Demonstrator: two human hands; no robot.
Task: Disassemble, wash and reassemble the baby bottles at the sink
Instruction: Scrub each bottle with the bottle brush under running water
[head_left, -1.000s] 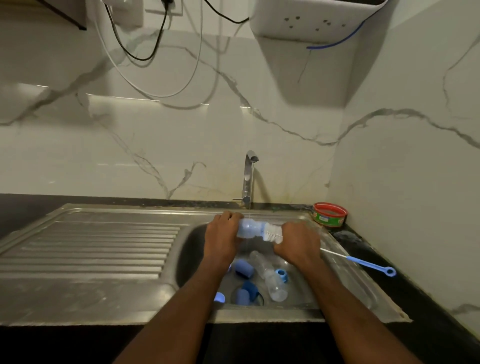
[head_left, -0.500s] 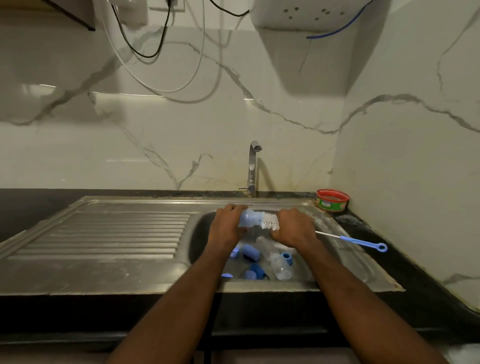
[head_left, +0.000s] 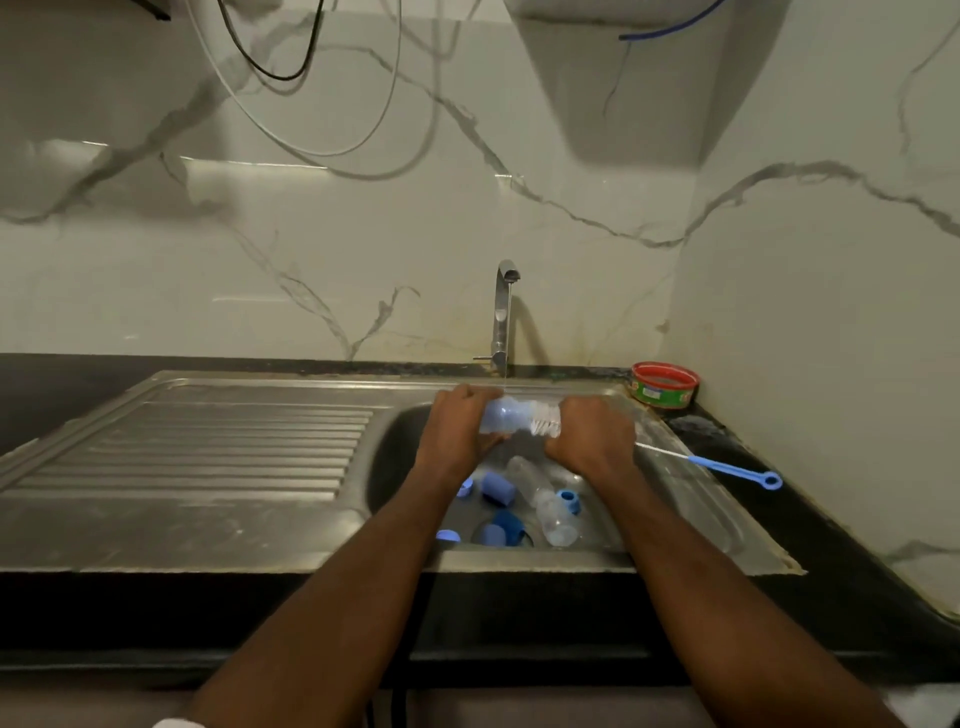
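Both hands are over the steel sink (head_left: 691, 488), under the tap (head_left: 503, 312), from which a thin thread of water falls. The left hand (head_left: 457, 434) is wrapped around a clear plastic bottle (head_left: 501, 415) held sideways, its mouth pointing right. The right hand (head_left: 592, 434) is clenched around a brush (head_left: 545, 422), whose white bristles stick out of the fist and reach into the bottle's mouth. How far in they go I cannot tell.

The sink is brushed metal, with a ribbed draining board (head_left: 208, 447) on the left and a deep rounded basin on the right. In the basin lies a second clear bottle (head_left: 543, 501), on its side, tapering toward the front. Around it sit blue plastic parts: a short cylindrical cap (head_left: 497, 488), a ring (head_left: 569, 501) touching the bottle's right flank, two more pieces over the drain (head_left: 501, 532), and two small bits at the left wall, half hidden by the left forearm. That makes about six blue pieces, though the blur leaves the count unsure.

On the sink's right rim rests a thin brush (head_left: 727, 467) with a white wire stem and a blue handle ending in a loop. In the back right corner stands a small round tub (head_left: 665, 383), red rim and green label. The counter (head_left: 857, 561) is dark stone; the walls are glossy white marble with grey veins. Three cables hang above.
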